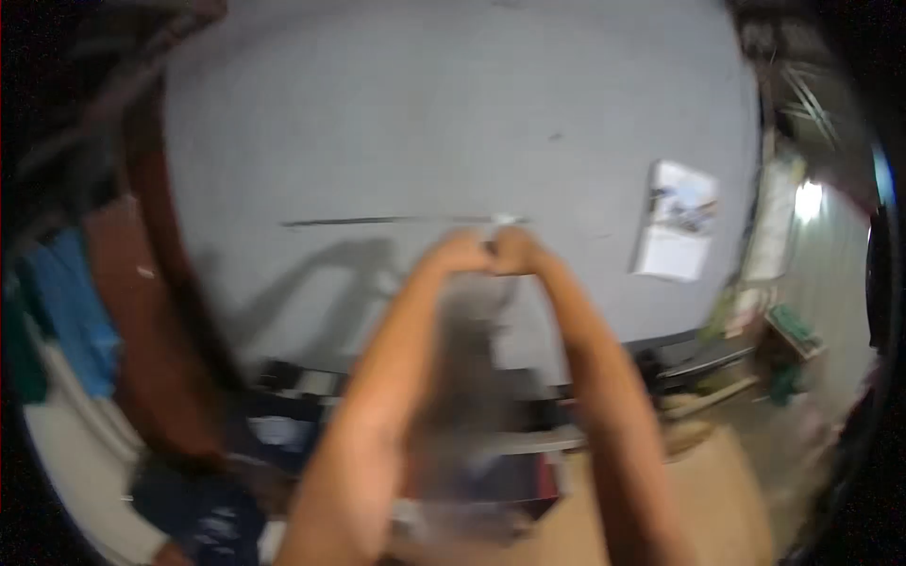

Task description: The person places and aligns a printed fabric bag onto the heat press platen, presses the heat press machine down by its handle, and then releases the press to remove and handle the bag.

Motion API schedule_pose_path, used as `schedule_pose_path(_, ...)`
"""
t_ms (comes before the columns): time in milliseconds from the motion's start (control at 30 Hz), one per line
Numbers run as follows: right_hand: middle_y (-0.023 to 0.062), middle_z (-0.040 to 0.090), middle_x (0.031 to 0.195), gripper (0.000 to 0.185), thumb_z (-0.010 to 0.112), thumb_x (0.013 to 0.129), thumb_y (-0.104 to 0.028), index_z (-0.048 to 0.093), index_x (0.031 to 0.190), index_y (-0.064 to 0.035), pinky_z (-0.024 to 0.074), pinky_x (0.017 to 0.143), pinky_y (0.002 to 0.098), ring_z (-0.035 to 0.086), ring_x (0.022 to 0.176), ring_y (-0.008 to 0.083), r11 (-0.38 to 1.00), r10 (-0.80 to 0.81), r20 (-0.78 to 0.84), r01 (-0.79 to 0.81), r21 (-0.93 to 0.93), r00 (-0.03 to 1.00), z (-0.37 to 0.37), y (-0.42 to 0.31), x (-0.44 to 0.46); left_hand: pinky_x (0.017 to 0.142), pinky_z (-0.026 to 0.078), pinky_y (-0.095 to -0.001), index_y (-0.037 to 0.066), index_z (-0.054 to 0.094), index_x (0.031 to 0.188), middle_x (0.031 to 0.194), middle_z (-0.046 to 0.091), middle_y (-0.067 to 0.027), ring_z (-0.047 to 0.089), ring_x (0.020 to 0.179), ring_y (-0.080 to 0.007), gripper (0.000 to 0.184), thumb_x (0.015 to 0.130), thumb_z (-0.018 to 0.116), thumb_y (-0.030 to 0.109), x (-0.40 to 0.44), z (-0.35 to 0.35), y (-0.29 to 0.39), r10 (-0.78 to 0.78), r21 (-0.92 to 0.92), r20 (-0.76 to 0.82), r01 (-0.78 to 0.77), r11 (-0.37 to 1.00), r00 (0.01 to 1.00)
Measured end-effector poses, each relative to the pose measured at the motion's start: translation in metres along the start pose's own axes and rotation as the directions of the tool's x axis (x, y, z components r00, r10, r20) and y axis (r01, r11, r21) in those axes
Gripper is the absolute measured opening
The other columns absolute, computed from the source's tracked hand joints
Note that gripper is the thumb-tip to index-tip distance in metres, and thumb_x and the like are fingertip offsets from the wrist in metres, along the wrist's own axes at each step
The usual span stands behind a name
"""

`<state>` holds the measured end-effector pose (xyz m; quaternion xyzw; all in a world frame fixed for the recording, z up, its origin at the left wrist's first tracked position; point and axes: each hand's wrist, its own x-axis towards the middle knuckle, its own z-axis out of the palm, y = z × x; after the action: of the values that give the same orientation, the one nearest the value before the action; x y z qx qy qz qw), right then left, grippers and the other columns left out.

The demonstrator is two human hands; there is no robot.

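Both arms reach up before a grey wall, and the hands meet near the middle of the view. My left hand is closed, its fingers bent in towards the other hand. Close against it, my right hand is closed too, with the fingers curled. Motion blur hides what the fingers hold. Just above them shows a small white patch, too smeared to name. Below the hands, between the forearms, a dark grey see-through smear runs downward; I cannot tell what it is or whether the hands hold it.
A thin dark line crosses the grey wall. A calendar-like sheet hangs at right. Blue cloth hangs at left, dark clothing lies lower left, and a tan surface is lower right.
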<state>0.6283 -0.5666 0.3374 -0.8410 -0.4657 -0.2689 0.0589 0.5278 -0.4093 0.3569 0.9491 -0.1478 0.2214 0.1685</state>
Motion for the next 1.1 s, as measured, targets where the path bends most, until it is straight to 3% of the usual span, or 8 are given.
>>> schedule_pose_path(100, 0.0199, 0.071, 0.071, 0.060, 0.082, 0.058, -0.059, 0.073, 0.067, -0.0013, 0.0547, 0.065, 0.0464, 0.070, 0.069, 0.0376, 0.982, 0.132, 0.036, -0.136, 0.131, 0.991, -0.031, -0.035, -0.007, 0.052, 0.049, -0.0409, 0.000, 0.071, 0.062, 0.054, 0.062, -0.0138, 0.062, 0.050, -0.0241, 0.041, 0.058, 0.080, 0.039, -0.003, -0.019, -0.014, -0.069, 0.062, 0.126, 0.062, 0.996, 0.990)
schedule_pose_path(200, 0.0260, 0.071, 0.079, 0.055, 0.082, 0.062, -0.053, 0.074, 0.072, 0.0006, 0.0567, 0.072, 0.0473, 0.072, 0.079, 0.0401, 0.978, 0.198, 0.044, -0.200, 0.056, 0.979, -0.036, -0.032, -0.016, 0.066, 0.057, -0.0419, 0.002, 0.075, 0.070, 0.070, 0.071, -0.0207, 0.071, 0.066, -0.0329, 0.037, 0.057, 0.077, 0.037, -0.001, -0.016, 0.023, -0.107, 0.062, 0.168, 0.098, 0.993, 0.980)
schedule_pose_path(267, 0.0282, 0.071, 0.085, 0.054, 0.082, 0.064, -0.050, 0.074, 0.077, 0.0022, 0.0576, 0.079, 0.0470, 0.072, 0.086, 0.0424, 0.983, 0.170, 0.020, -0.171, 0.063, 0.985, -0.038, -0.033, -0.021, 0.066, 0.057, -0.0421, 0.001, 0.075, 0.070, 0.070, 0.071, -0.0211, 0.071, 0.068, -0.0349, 0.032, 0.060, 0.075, 0.031, 0.002, -0.013, 0.016, -0.040, 0.128, 0.137, 0.022, 0.991, 0.990)
schedule_pose_path(300, 0.0281, 0.071, 0.085, 0.053, 0.081, 0.065, -0.048, 0.075, 0.078, 0.0020, 0.0574, 0.080, 0.0467, 0.071, 0.086, 0.0430, 0.981, 0.192, 0.052, -0.194, 0.030, 0.980, -0.039, -0.047, -0.031, 0.059, 0.053, -0.0411, -0.005, 0.071, 0.065, 0.059, 0.065, -0.0201, 0.066, 0.057, -0.0298, 0.032, 0.052, 0.079, 0.024, -0.010, 0.000, 0.011, -0.061, 0.018, 0.066, 0.060, 0.998, 0.996)
schedule_pose_path(400, 0.0273, 0.071, 0.084, 0.052, 0.081, 0.066, -0.049, 0.075, 0.079, 0.0011, 0.0575, 0.080, 0.0469, 0.071, 0.086, 0.0429, 0.977, 0.193, 0.048, -0.197, 0.086, 0.980, -0.044, -0.052, -0.044, 0.062, 0.053, -0.0426, -0.006, 0.070, 0.066, 0.060, 0.065, -0.0225, 0.066, 0.059, -0.0345, 0.033, 0.055, 0.076, 0.024, -0.017, 0.005, 0.015, -0.071, -0.022, 0.084, 0.073, 0.997, 0.994)
schedule_pose_path(633, 0.0270, 0.070, 0.077, 0.022, 0.065, 0.064, -0.021, 0.071, 0.070, -0.0013, 0.0573, 0.077, 0.0482, 0.070, 0.078, 0.0437, 0.979, 0.192, -0.055, -0.188, 0.073, 0.980, -0.021, -0.094, -0.086, 0.066, 0.055, -0.0464, -0.005, 0.067, 0.063, 0.066, 0.064, -0.0281, 0.068, 0.067, -0.0423, 0.025, 0.059, 0.068, 0.019, -0.078, 0.027, 0.033, -0.045, 0.072, -0.053, 0.049, 0.996, 0.998)
schedule_pose_path(867, 0.0235, 0.069, 0.072, 0.022, 0.067, 0.064, -0.021, 0.073, 0.074, -0.0032, 0.0575, 0.075, 0.0484, 0.070, 0.075, 0.0419, 0.975, 0.218, -0.006, -0.217, 0.048, 0.976, 0.005, -0.116, -0.135, 0.075, 0.056, -0.0486, -0.002, 0.072, 0.070, 0.074, 0.067, -0.0265, 0.068, 0.075, -0.0439, 0.021, 0.060, 0.068, 0.016, -0.126, 0.067, 0.045, -0.109, 0.122, -0.033, 0.112, 0.986, 0.993)
schedule_pose_path(1100, 0.0187, 0.071, 0.075, 0.019, 0.069, 0.066, -0.024, 0.072, 0.075, -0.0073, 0.0579, 0.076, 0.0452, 0.071, 0.077, 0.0380, 0.988, 0.128, 0.219, -0.142, 0.053, 0.967, 0.015, -0.147, -0.179, 0.075, 0.057, -0.0487, -0.001, 0.072, 0.074, 0.076, 0.068, -0.0262, 0.068, 0.080, -0.0451, 0.020, 0.061, 0.069, 0.013, -0.184, 0.088, 0.058, -0.106, 0.120, 0.066, 0.098, 0.988, 0.992)
